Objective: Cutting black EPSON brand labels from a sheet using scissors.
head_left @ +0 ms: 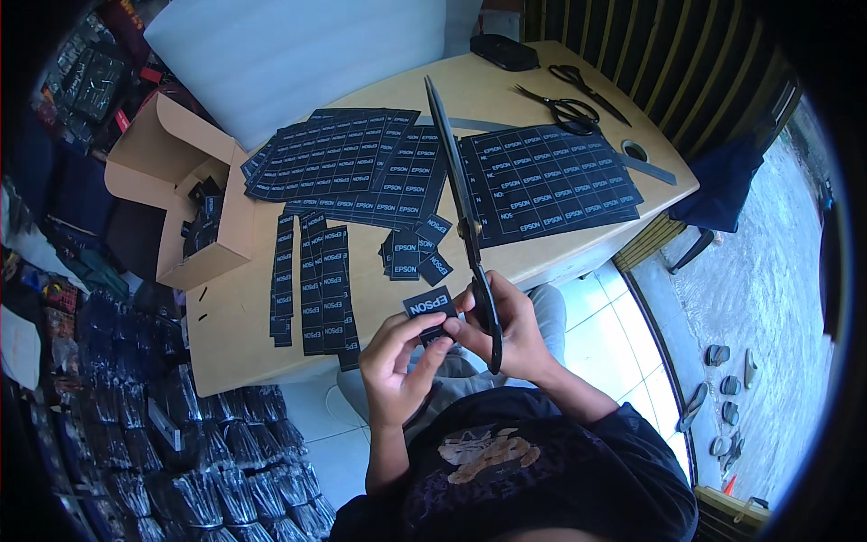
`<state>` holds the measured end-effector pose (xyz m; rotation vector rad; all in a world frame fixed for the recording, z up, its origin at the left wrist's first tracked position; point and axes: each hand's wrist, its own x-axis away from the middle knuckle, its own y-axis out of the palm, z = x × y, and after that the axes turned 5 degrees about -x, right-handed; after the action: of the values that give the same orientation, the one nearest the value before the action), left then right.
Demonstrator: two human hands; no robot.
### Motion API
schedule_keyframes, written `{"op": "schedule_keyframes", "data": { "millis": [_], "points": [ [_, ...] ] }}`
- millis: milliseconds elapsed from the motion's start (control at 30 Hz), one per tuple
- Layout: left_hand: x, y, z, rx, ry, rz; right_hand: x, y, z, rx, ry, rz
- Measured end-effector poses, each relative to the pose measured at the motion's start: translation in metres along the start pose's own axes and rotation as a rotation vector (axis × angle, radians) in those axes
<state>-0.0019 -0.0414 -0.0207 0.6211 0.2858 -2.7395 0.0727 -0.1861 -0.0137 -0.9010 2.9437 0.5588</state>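
Small black printed labels [428, 302] are pinched between the thumb and fingers of my left hand [394, 363], just past the table's near edge. Long scissors [458, 167] are in my right hand [513, 332], blades pointing away and up across the table. My right thumb and fingertips also touch the labels. Beyond my hands lies a loose pile of cut square labels [405, 246]. To its left, cut label strips [323, 280] lie side by side, some reaching the table edge. Uncut black label sheets [330, 154] are stacked behind, with another stack [555, 176] to the right.
An open cardboard box [173, 230] holding black pieces stands at left. Two more pairs of scissors [571, 116] [591, 90], a tape roll [633, 149], a metal ruler [650, 169] and a black case [503, 52] lie at right. Bundled packets [217, 497] cover the lower left.
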Motion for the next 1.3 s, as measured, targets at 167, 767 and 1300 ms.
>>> {"op": "schedule_keyframes", "data": {
  "millis": [167, 767, 1300],
  "points": [
    [-0.002, -0.016, 0.002, -0.094, -0.062, 0.079, 0.004, -0.021, 0.004, -0.018, -0.001, -0.08],
    [-0.012, -0.062, 0.001, -0.044, -0.182, -0.217, 0.024, -0.119, -0.046, 0.683, 0.289, -0.87],
    [-0.023, -0.052, 0.006, -0.059, -0.278, -0.55, 0.006, -0.117, -0.042, 0.505, 0.379, -1.042]
  ]
}}
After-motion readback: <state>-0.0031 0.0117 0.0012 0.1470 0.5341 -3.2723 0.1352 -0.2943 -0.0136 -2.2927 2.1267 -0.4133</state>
